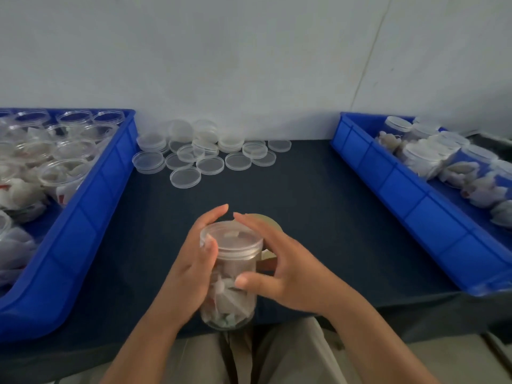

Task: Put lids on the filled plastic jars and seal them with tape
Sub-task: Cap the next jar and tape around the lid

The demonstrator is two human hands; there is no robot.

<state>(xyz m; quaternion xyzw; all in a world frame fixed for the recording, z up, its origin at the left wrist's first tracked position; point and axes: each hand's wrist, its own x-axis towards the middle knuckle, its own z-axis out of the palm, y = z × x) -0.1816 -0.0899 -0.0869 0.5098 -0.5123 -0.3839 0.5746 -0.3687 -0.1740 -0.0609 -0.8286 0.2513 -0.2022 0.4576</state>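
A clear plastic jar (232,275) filled with white sachets is held above the table's near edge, with a clear lid (231,235) on its top. My left hand (194,261) grips the jar's left side, thumb on the lid's rim. My right hand (282,270) curls round the right side, thumb pressed on the jar wall, fingers arched over the lid's far edge. A roll of tan tape (267,221) peeks out behind my right hand; most of it is hidden.
Several loose clear lids (205,153) lie by the wall. A blue bin (105,189) on the left holds open filled jars. A blue bin (410,189) on the right holds lidded jars lying on their sides. Dark cloth (318,203) covers the table.
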